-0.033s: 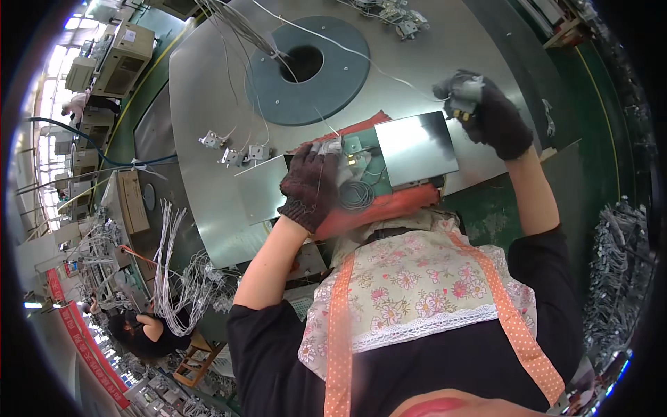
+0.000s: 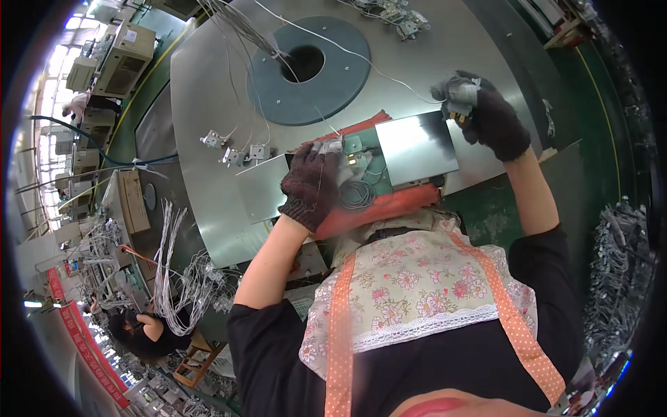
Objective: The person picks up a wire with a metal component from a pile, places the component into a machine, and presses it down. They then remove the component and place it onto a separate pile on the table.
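Observation:
Both my hands wear dark knitted gloves with grey-wrapped fingertips. My left hand is closed at the left side of a green-bottomed work area; what its fingers pinch is hidden. Beside it lie a coil of thin grey wire and a small piece with brass-coloured contacts. Raised to the right, my right hand grips a small part with brass-coloured prongs; its kind is not clear. A white wire runs from the table's centre to this hand. Between the hands sits a shiny metal plate.
A grey ring surrounds a hole in the metal table, with wires hanging over it. Small metal fittings lie left, more fittings at the far edge. Red cloth borders the near side. Wire bundles hang at left.

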`<state>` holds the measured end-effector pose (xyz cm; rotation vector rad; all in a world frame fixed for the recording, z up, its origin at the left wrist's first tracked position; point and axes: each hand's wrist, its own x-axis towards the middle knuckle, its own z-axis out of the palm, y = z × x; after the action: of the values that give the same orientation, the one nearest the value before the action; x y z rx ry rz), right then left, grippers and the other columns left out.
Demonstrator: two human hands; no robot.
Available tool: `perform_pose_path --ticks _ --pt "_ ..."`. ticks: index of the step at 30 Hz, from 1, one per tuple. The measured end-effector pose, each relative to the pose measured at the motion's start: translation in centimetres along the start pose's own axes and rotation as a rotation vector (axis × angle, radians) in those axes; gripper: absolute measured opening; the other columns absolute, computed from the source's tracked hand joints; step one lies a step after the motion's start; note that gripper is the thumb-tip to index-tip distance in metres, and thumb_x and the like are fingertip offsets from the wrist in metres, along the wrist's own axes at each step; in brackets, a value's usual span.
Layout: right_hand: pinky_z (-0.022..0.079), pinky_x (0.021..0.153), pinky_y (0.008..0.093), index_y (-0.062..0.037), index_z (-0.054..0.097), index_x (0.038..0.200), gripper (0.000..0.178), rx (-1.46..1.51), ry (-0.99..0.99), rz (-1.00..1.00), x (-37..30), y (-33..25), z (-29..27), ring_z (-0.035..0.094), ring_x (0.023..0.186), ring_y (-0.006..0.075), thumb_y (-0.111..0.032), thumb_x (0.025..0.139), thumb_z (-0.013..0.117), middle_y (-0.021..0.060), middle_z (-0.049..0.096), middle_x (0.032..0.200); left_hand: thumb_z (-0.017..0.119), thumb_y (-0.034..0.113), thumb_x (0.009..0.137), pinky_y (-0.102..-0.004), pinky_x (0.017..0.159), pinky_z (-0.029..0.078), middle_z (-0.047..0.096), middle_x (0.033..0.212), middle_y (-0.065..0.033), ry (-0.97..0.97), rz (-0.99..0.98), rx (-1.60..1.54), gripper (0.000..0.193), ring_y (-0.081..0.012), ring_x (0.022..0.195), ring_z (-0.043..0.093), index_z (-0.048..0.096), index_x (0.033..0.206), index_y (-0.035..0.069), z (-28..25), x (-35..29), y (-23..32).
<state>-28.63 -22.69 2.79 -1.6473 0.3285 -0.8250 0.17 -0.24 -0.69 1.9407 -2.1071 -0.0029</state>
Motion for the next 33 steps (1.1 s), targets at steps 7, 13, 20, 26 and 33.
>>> perform_pose_path --ticks 7,13,20,26,33 --pt "0.059 0.089 0.0346 -0.0034 0.054 0.138 0.049 0.183 0.081 0.26 -1.1 -4.6 1.7 0.069 0.101 0.0191 -0.011 0.091 0.067 0.0143 0.066 0.12 0.065 0.034 0.09 -0.0529 0.113 0.038 0.067 0.122 -0.0252 -0.021 -0.009 -0.019 0.054 -0.0406 0.122 0.061 0.059 0.128 -0.003 0.5 -0.8 -0.4" --pt "0.06 0.079 0.0358 -0.001 0.043 0.147 0.068 0.586 -0.337 -0.132 -0.2 -4.7 2.8 0.069 0.093 0.0174 -0.041 0.097 0.067 0.0201 0.068 0.118 0.065 0.04 0.09 -0.0525 0.112 0.039 0.067 0.123 -0.0256 -0.041 -0.023 0.005 0.054 -0.0412 0.12 0.062 0.062 0.127 0.001 0.9 -0.7 -1.0" --pt "0.061 0.09 0.0432 0.0058 0.045 0.143 0.061 0.794 -0.28 0.444 2.3 -2.6 6.0 0.069 0.105 0.0304 -0.034 0.099 0.06 0.0215 0.064 0.116 0.07 0.035 0.087 -0.0482 0.113 0.041 0.068 0.125 -0.0193 -0.07 -0.009 0.07 0.055 -0.0351 0.12 0.063 0.06 0.131 0.003 0.1 -0.2 -0.3" --pt "0.06 0.093 0.0414 0.0001 0.034 0.154 0.077 0.937 -0.314 0.414 1.2 -5.6 7.9 0.068 0.113 0.0282 -0.039 0.096 0.067 0.0196 0.063 0.129 0.069 0.039 0.087 -0.0498 0.11 0.042 0.069 0.121 -0.0207 -0.046 0.001 0.063 0.055 -0.0378 0.116 0.064 0.062 0.129 0.002 0.6 -0.6 -0.8" --pt "0.058 0.098 0.0419 -0.004 0.037 0.154 0.081 0.8 -0.274 0.379 0.6 -8.5 8.2 0.066 0.116 0.0273 -0.028 0.086 0.072 0.0187 0.062 0.132 0.071 0.032 0.086 -0.0502 0.11 0.043 0.069 0.122 -0.0198 -0.107 -0.013 0.084 0.054 -0.0381 0.117 0.064 0.06 0.13 0.003 0.6 -0.8 -1.1"
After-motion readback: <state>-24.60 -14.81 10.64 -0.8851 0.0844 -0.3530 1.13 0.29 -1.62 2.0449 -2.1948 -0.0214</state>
